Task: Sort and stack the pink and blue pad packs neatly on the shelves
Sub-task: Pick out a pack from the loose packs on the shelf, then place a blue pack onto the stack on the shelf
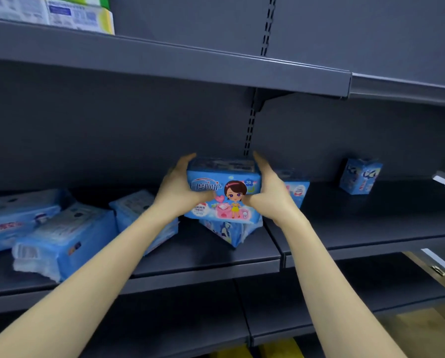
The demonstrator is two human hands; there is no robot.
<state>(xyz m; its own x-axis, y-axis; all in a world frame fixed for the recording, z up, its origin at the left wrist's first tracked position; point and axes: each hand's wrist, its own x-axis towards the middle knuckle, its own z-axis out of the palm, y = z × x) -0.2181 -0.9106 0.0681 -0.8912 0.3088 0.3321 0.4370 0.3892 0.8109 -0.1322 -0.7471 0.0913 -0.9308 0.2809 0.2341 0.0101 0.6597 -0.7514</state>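
Observation:
A blue pad pack (224, 193) with a cartoon girl on its front stands on edge at the middle of the dark shelf (216, 257). My left hand (178, 187) grips its left end and my right hand (270, 191) grips its right end, thumbs on the front face. It rests on top of another blue pack (229, 232) lying tilted beneath it. Several blue packs (61, 244) lie jumbled on the shelf to the left. Behind my right hand another blue pack (296, 189) is partly hidden. A small blue pack (359, 175) stands alone further right.
An upper shelf (190, 65) overhangs close above and carries green and white packs (61, 11) at the far left. A slotted upright (249, 130) divides the back panel. The right shelf bay (371, 228) holds little. Lower shelves and a wooden floor (422, 326) lie below.

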